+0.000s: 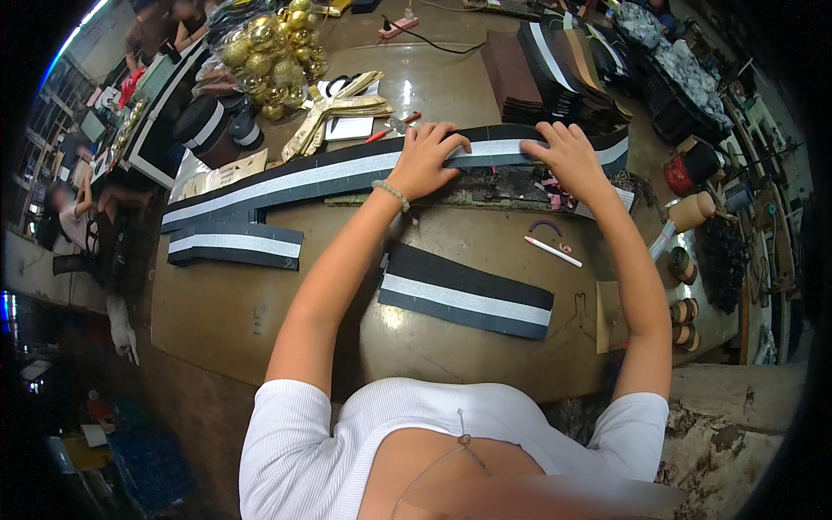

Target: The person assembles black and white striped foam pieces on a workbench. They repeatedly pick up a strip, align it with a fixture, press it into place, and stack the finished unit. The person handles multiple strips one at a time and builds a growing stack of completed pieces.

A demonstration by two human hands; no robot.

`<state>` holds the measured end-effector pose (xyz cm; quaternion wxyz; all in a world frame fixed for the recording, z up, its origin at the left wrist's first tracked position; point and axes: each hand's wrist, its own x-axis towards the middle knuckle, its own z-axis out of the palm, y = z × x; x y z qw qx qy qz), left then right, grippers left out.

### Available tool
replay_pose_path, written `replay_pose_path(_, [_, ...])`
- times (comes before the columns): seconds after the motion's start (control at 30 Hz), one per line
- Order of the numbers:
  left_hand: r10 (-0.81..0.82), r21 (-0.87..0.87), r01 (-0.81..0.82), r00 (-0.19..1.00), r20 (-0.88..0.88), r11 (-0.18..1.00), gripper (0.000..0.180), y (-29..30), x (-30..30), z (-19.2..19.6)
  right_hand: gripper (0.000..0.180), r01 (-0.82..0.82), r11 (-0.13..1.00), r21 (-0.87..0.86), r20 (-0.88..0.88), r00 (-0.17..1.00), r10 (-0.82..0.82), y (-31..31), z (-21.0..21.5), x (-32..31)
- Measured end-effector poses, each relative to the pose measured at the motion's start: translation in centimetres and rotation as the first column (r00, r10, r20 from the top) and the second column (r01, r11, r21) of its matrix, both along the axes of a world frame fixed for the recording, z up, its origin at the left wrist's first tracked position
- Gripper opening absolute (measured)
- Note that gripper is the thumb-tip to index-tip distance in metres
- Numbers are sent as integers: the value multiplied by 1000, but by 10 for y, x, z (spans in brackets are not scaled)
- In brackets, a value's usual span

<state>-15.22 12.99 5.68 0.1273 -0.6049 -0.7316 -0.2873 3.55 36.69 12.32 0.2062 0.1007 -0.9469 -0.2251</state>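
A long, wide striped elastic band (321, 176), black, white and grey, stretches across the table from the left edge to the far right. My left hand (426, 160) grips it near its middle, fingers curled over the upper edge. Further right, my right hand (568, 160) grips the same band, its thumb pointing toward the left hand. Under that stretch lies a dark, worn board (511, 188), partly hidden. A short cut piece of the striped band (465, 295) lies nearer to me between my forearms. Another short piece (236, 244) lies at the left, by the long band's end.
A white pen (553, 251) lies below my right hand. Red-handled pliers (394, 127) and scissors (336, 87) are beyond my left hand. Gold baubles (277, 56), band rolls (204, 128) and dark material stacks (537, 74) stand at the back. Tape rolls (685, 312) line the right edge.
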Motion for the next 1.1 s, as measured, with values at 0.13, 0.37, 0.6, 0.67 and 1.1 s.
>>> replay_pose_path(0.13, [-14, -25, 15, 999, 37, 1000, 46, 3, 3, -2, 63, 19, 1000, 22, 41, 999, -20, 2, -8, 4])
replay_pose_path(0.37, [-11, 1, 11, 1000, 22, 1000, 45, 5, 4, -8, 72, -16, 998, 54, -6, 1000, 17, -2, -12, 9])
replay_pose_path(0.6, [-11, 7, 11, 1000, 2, 1000, 46, 5, 5, -11, 73, 4, 997, 82, 39, 999, -8, -1, -17, 6])
replay_pose_path(0.67, [-12, 2, 12, 1000, 4, 1000, 46, 5, 5, -11, 74, -12, 997, 81, 54, 998, 8, -1, -18, 7])
replay_pose_path(1.1, [-18, -28, 18, 1000, -9, 999, 46, 2, 7, -12, 108, -30, 994, 105, 134, 991, 16, 2, -27, 6])
